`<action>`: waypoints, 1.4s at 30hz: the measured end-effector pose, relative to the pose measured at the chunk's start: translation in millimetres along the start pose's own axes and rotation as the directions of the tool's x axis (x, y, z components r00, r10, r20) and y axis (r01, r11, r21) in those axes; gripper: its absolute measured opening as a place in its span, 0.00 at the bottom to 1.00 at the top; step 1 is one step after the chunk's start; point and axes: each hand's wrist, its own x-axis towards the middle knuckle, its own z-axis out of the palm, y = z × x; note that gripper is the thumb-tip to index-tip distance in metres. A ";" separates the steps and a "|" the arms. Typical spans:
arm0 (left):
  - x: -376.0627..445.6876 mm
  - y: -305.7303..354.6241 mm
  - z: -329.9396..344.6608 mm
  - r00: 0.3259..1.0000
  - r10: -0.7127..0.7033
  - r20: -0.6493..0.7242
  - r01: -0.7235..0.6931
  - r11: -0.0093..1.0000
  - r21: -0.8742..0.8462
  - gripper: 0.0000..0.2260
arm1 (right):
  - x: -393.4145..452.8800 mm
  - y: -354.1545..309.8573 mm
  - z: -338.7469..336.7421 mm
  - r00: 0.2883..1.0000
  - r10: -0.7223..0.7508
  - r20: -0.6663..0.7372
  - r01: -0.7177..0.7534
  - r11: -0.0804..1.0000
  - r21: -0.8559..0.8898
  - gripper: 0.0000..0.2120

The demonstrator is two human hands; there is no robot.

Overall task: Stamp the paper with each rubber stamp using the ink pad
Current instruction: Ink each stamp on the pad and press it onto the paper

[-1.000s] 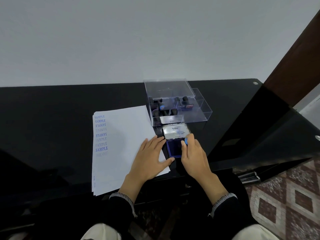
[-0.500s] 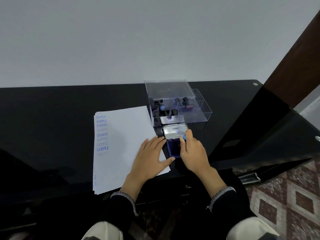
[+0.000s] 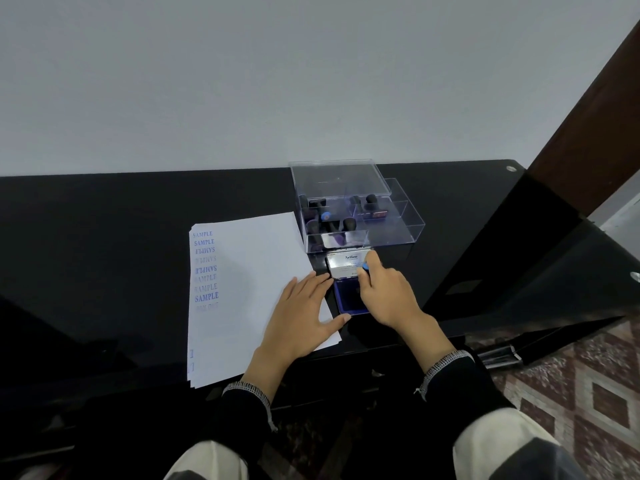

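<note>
1 black glossy table (image 3: 104,237), set against a pale wall.

1 stack of white paper (image 3: 249,271) on the table, left of centre; the exact sheet count cannot be told from the offset edges. The top sheet carries 1 column of blue "SAMPLE" imprints (image 3: 205,268) down its left margin: about 9 show, some upside down or mirrored, several faint, the lowest blurred.

1 ink pad (image 3: 348,294), open, just right of the paper's near right corner. Blue inking surface faces up; the silver lid (image 3: 346,265), printed "Artline", stands hinged up at the far side.

1 clear plastic box (image 3: 388,230) directly behind the ink pad, with 1 clear lid (image 3: 337,178) raised over its far left part. Inside are dark-handled rubber stamps (image 3: 348,223): about 6 handles in the left compartment, about 2 in the right one; overlap and glare prevent a firm count.

1 left hand (image 3: 298,320), flat with fingers straight and spread narrowly, presses the paper's right portion; fingertips reach the ink pad's left edge.

1 right hand (image 3: 388,296), fingers curled, grips 1 stamp (image 3: 364,266) with a blue top, held down over the ink pad; the hand hides whether the stamp face touches the ink.

2 dark sleeves with pale stitched cuffs.

1 patterned floor (image 3: 595,393) at lower right.
</note>
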 end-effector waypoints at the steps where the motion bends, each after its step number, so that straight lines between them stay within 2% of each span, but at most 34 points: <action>1: 0.0 0.0 0.1 1.000 0.000 -0.001 0.000 1.000 -0.002 0.34 | -2.3 0.0 1.9 1.000 -0.008 -0.030 0.008 1.000 -0.004 0.05; 4: 0.2 -0.4 0.8 1.000 0.000 -0.005 0.000 1.000 -0.001 0.34 | -15.9 -0.3 10.8 0.990 -0.022 -0.138 0.022 1.000 0.003 0.04; 8: -0.3 -0.8 2.2 1.000 0.003 -0.005 -0.003 1.000 0.010 0.37 | -31.7 -2.0 17.9 0.982 0.024 -0.186 -0.020 0.999 0.027 0.06; 15: -0.9 0.0 0.8 1.000 -0.001 -0.003 0.001 1.000 0.011 0.34 | -17.4 -1.8 9.0 0.995 0.008 -0.103 -0.009 1.000 -0.011 0.04; 19: -1.1 0.4 -0.1 1.000 -0.004 0.013 0.004 1.000 0.006 0.34 | -8.1 -2.0 5.0 0.999 0.009 -0.051 -0.010 1.000 -0.026 0.06; 22: -1.0 0.7 0.2 1.000 -0.009 0.007 0.009 1.000 0.002 0.34 | -18.7 -2.6 10.5 0.993 0.000 -0.118 0.001 1.000 0.006 0.03; 25: -0.8 0.7 0.2 1.000 -0.013 0.008 0.013 1.000 0.004 0.34 | -32.1 -3.0 17.1 0.984 0.028 -0.175 -0.018 0.998 0.061 0.05; 38: -1.8 0.5 -2.0 1.000 -0.007 0.002 0.007 1.000 -0.015 0.34 | -39.9 -8.8 17.0 0.978 0.112 -0.178 -0.083 0.983 0.163 0.04; 40: -2.0 4.6 -7.0 0.999 -0.020 -0.034 0.016 0.992 -0.124 0.32 | -40.6 -10.0 15.1 0.977 0.131 -0.166 -0.094 0.973 0.212 0.05; 42: -3.3 9.4 -16.4 0.987 -0.117 -0.111 0.065 0.919 -0.390 0.26 | -37.9 -10.3 11.8 0.974 0.174 -0.146 -0.127 0.950 0.285 0.06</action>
